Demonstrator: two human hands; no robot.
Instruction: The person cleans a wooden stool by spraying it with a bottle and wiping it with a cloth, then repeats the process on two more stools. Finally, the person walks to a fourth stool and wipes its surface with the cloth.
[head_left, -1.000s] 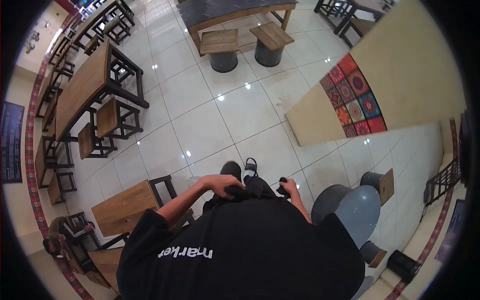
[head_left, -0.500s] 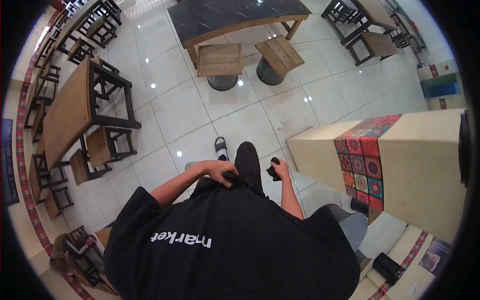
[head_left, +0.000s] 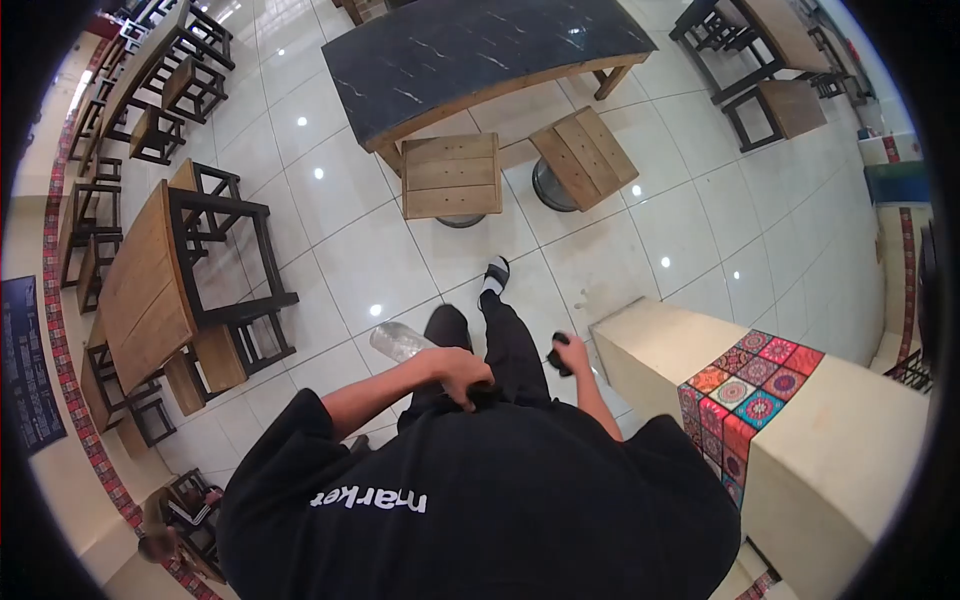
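My left hand (head_left: 462, 374) is closed in front of my waist, its fingers curled around something dark at the right side of the palm. A clear bottle (head_left: 396, 340) sticks out to the left from beneath this hand and wrist, its other end hidden. Out to the right of my thigh, my right hand (head_left: 575, 354) is closed around a small black object (head_left: 557, 357), whose kind I cannot tell. One foot in a dark sandal (head_left: 496, 268) and light sock is stretched forward on the tiled floor.
Ahead stands a dark marble-topped table (head_left: 480, 60) with two wooden-topped stools (head_left: 451, 177) before it. A wooden table (head_left: 150, 285) with stools is on the left. Close on the right runs a cream ledge (head_left: 660, 345) with a patterned tile band (head_left: 755, 380).
I have stepped forward: the other foot now leads, and the ledge and stools appear nearer. More of the clear bottle shows beside my left wrist. Both hands remain closed.
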